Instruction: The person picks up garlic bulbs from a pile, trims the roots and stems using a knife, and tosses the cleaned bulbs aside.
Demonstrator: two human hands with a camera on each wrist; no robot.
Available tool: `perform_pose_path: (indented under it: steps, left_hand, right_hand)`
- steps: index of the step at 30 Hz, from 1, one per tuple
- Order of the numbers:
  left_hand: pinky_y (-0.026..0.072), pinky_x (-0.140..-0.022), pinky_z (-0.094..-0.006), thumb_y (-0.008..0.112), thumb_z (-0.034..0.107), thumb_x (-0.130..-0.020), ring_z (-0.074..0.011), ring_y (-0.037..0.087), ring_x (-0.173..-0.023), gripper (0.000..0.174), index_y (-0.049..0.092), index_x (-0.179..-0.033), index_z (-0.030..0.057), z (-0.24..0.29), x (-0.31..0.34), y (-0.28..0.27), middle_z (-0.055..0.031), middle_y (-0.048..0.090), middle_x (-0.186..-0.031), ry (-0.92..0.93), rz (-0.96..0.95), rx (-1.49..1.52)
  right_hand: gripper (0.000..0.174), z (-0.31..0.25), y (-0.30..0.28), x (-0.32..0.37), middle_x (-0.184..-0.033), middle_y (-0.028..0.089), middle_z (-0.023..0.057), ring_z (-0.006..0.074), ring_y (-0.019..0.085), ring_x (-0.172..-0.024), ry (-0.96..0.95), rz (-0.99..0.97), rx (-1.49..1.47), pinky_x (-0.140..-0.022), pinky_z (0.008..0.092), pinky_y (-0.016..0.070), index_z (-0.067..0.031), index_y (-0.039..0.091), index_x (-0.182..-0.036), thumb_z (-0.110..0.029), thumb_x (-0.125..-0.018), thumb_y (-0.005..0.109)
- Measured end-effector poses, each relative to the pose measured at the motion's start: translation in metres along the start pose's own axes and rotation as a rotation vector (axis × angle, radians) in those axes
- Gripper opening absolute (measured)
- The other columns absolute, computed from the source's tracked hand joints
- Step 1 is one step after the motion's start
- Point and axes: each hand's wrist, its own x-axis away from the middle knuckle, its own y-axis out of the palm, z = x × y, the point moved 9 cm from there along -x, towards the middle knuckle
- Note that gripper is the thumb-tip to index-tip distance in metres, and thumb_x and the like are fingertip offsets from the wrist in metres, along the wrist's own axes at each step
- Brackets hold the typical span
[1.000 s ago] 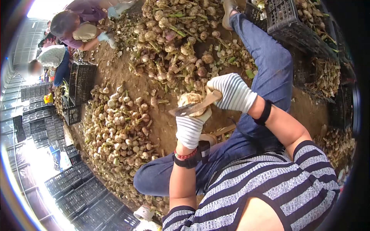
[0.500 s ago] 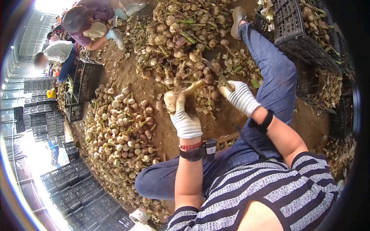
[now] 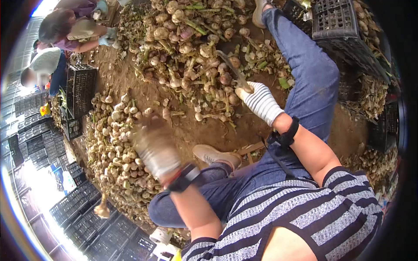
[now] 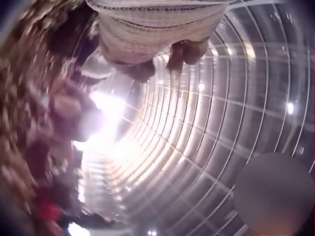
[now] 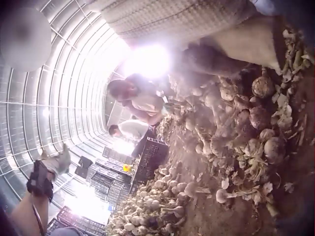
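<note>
My right hand (image 3: 261, 102), in a striped glove, grips the wooden handle of a knife (image 3: 228, 63) whose blade points up and left over the large garlic heap (image 3: 187, 48). Motion blurs my gloved left hand (image 3: 156, 148) beside the trimmed garlic pile (image 3: 117, 148); the right wrist view shows that left hand (image 5: 58, 163) raised, its fingers apart and holding nothing. A single garlic bulb with a short stem (image 3: 102, 210) appears away from both hands, against the black crates at lower left. In the right wrist view, the knife handle (image 5: 246, 42) shows below the glove.
Black crates stand at upper right (image 3: 333, 19), on the left (image 3: 82, 89) and stacked at lower left (image 3: 100, 235). Two people (image 3: 54, 28) (image 3: 45, 63) are at upper left. My bent legs (image 3: 311, 78) flank the bare ground between the heaps.
My left hand has moved left from the middle and let go of the garlic bulb it held. The right hand still grips the knife, slightly further left.
</note>
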Motion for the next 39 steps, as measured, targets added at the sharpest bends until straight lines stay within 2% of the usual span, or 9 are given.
perform_pose_path:
  steps: [2, 3, 6, 9, 10, 11, 24, 26, 39]
  left_hand:
    - [0.0507, -0.077, -0.0278, 0.060, 0.019, -0.088, -0.0154, 0.057, -0.089, 0.030, 0.055, -0.116, 0.0081, -0.102, -0.028, 0.016, -0.0059, 0.061, -0.099, 0.050, -0.221, -1.270]
    - [0.0484, -0.086, -0.0351, 0.062, 0.017, -0.085, -0.0228, 0.056, -0.101, 0.040, 0.052, -0.121, 0.0028, -0.162, -0.036, 0.010, -0.0128, 0.059, -0.114, -0.352, 0.033, -0.790]
    - [0.0462, -0.088, -0.0347, 0.066, 0.026, -0.083, -0.0295, 0.057, -0.109, 0.064, 0.038, -0.132, -0.0024, -0.269, -0.050, -0.010, -0.0211, 0.056, -0.123, -0.785, 0.049, -1.563]
    - [0.0477, -0.087, -0.0392, 0.068, 0.025, -0.081, -0.0333, 0.057, -0.110, 0.076, 0.027, -0.140, -0.0010, -0.294, -0.066, -0.016, -0.0220, 0.057, -0.121, -0.644, -0.006, -1.569]
    - [0.0483, -0.082, -0.0363, 0.065, 0.023, -0.084, -0.0277, 0.059, -0.101, 0.062, 0.036, -0.134, 0.0005, -0.319, -0.073, -0.034, -0.0171, 0.059, -0.117, -0.581, 0.029, -0.857]
    - [0.0489, -0.076, -0.0335, 0.063, 0.021, -0.087, -0.0221, 0.061, -0.093, 0.049, 0.045, -0.128, 0.0021, -0.316, -0.071, -0.022, -0.0121, 0.061, -0.113, -0.588, 0.071, -0.130]
    - [0.0486, -0.085, -0.0335, 0.062, 0.030, -0.090, -0.0171, 0.059, -0.098, 0.041, 0.049, -0.122, 0.0097, -0.090, 0.011, 0.061, -0.0073, 0.060, -0.112, 0.079, -0.198, -0.608]
    - [0.0505, -0.078, -0.0300, 0.060, 0.022, -0.091, -0.0155, 0.061, -0.096, 0.038, 0.051, -0.126, 0.0108, -0.102, 0.025, 0.065, -0.0088, 0.056, -0.120, -0.384, -0.085, -0.106]
    - [0.0502, -0.080, -0.0246, 0.070, -0.004, -0.076, -0.0132, 0.056, -0.096, 0.052, 0.044, -0.121, 0.0047, -0.085, 0.044, 0.120, -0.0079, 0.054, -0.112, -0.207, -0.259, -0.444]
  right_hand:
    - [0.030, 0.002, -0.003, 0.001, -0.063, 0.058, 0.0102, 0.0189, 0.055, -0.057, 0.062, -0.045, -0.074, -0.059, 0.0327, 0.0456, -0.0003, 0.061, -0.082, -0.030, -0.083, 0.062]
    - [0.029, 0.004, -0.005, 0.003, -0.062, 0.059, 0.0067, 0.0143, 0.055, -0.057, 0.114, -0.078, -0.151, -0.057, 0.0310, 0.0451, -0.0006, 0.061, -0.084, -0.029, -0.084, 0.062]
    - [0.026, 0.002, -0.026, 0.018, -0.063, 0.059, 0.0025, 0.0110, 0.053, -0.055, 0.230, -0.059, -0.217, -0.055, 0.0287, 0.0437, -0.0021, 0.062, -0.086, -0.028, -0.084, 0.062]
    - [0.024, 0.017, -0.033, 0.020, -0.062, 0.058, 0.0019, 0.0112, 0.053, -0.056, 0.279, -0.069, -0.139, -0.054, 0.0287, 0.0436, -0.0034, 0.062, -0.088, -0.027, -0.085, 0.061]
    - [0.025, 0.023, -0.031, 0.019, -0.062, 0.058, 0.0021, 0.0112, 0.053, -0.056, 0.288, -0.077, -0.122, -0.055, 0.0290, 0.0437, -0.0032, 0.062, -0.088, -0.028, -0.085, 0.061]
    - [0.027, 0.026, -0.030, 0.017, -0.063, 0.058, 0.0022, 0.0109, 0.052, -0.057, 0.283, -0.077, -0.138, -0.055, 0.0292, 0.0438, -0.0030, 0.062, -0.088, -0.029, -0.084, 0.062]
    - [0.029, -0.025, -0.013, 0.044, -0.074, 0.061, 0.0004, 0.0098, 0.051, -0.064, 0.001, -0.308, -0.372, -0.060, 0.0279, 0.0419, -0.0036, 0.064, -0.093, -0.032, -0.085, 0.064]
    - [0.030, -0.046, -0.003, 0.052, -0.075, 0.061, -0.0023, 0.0064, 0.048, -0.065, -0.003, -0.286, -0.461, -0.059, 0.0240, 0.0396, -0.0061, 0.064, -0.095, -0.035, -0.086, 0.065]
    - [0.022, -0.082, -0.007, 0.071, -0.086, 0.066, -0.0013, 0.0050, 0.057, -0.077, -0.318, -0.373, -0.428, -0.069, 0.0214, 0.0467, -0.0055, 0.065, -0.107, -0.018, -0.089, 0.062]
